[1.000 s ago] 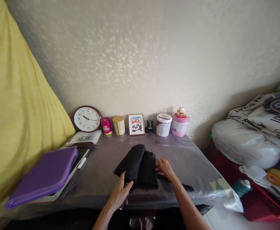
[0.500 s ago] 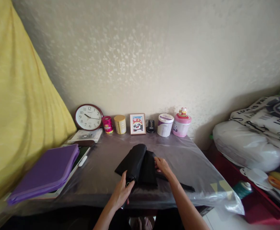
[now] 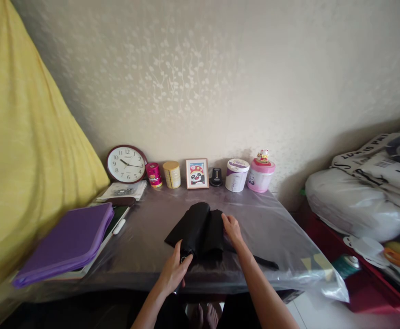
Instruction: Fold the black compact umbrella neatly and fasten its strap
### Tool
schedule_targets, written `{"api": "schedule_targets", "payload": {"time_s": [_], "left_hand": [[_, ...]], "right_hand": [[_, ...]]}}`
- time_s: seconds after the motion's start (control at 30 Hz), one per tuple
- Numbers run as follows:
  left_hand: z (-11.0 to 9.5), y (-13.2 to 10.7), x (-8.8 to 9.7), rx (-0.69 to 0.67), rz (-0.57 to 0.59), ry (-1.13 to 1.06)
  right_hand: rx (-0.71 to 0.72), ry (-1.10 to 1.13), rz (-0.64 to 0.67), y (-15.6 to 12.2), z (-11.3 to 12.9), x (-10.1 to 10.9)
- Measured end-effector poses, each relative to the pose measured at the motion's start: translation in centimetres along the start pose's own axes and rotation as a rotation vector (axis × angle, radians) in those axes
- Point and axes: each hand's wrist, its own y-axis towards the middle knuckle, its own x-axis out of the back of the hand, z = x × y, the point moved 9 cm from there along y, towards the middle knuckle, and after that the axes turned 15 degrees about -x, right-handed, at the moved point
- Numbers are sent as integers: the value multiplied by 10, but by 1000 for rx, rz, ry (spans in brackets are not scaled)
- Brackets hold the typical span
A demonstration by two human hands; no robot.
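Note:
A folded black umbrella (image 3: 196, 226) lies on the table (image 3: 145, 249), which is covered with clear plastic sheet. My left hand (image 3: 173, 273) is wrapped round its near end, thumb up along the side. My right hand (image 3: 232, 228) rests on the right edge of the black fabric, fingers together and pressed on the folds. A thin black strap (image 3: 262, 262) trails from under my right forearm toward the right.
Along the wall stand a round clock (image 3: 126, 164), a red tin (image 3: 154, 175), a yellow tin (image 3: 171, 174), a panda picture frame (image 3: 197, 173), a white tub (image 3: 237, 175) and a pink jar (image 3: 260, 174). A purple folder (image 3: 66, 242) lies left. Bundled bedding (image 3: 357, 205) is piled right.
My right hand has pushed the black fabric inward, so the bundle is narrower. My left hand stays on the near end. The view has shifted slightly.

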Motion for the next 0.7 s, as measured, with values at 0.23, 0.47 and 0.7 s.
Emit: {"api": "schedule_targets", "payload": {"time_s": [0.23, 0.47, 0.7], "left_hand": [[0, 0, -1, 4, 10, -8], [-2, -1, 1, 11, 10, -15], [2, 0, 0, 14, 9, -22]], "right_hand": [[19, -282, -97, 9, 5, -9], [74, -410, -189, 8, 2, -4], [141, -375, -221, 6, -2, 13]]}}
